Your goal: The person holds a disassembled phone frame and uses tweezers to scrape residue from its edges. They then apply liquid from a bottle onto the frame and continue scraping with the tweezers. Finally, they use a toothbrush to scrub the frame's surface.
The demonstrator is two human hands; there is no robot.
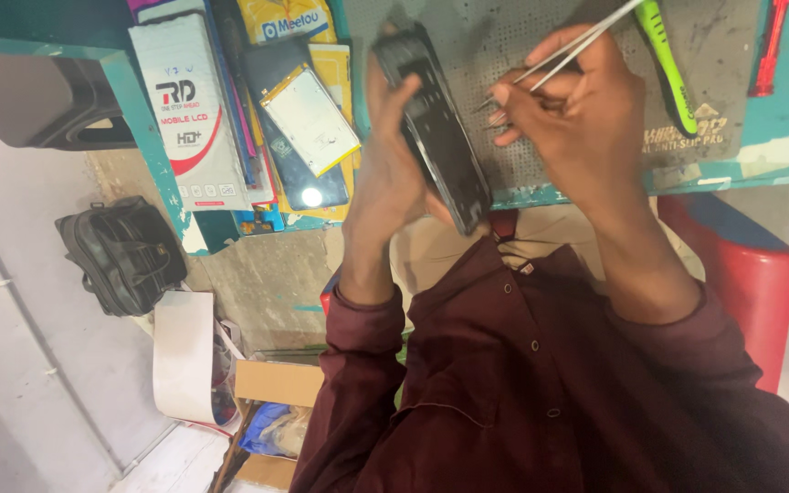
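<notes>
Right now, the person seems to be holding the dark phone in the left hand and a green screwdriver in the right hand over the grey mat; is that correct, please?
Not quite. The right hand holds metal tweezers, not the green screwdriver, which lies untouched on the grey mat. The head view shows this. The rest stands: the left hand holds the dark phone over the mat.

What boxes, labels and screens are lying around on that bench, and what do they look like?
White flat rectangular box with red curve: left end of the bench, on a stack.
Yellow package: top edge, behind the stack.
Loose phone screen panel, pale with a gold edge: lying on a dark blue package.
Dark opened phone: held by the left hand, beside the right hand with metal tweezers.
</notes>
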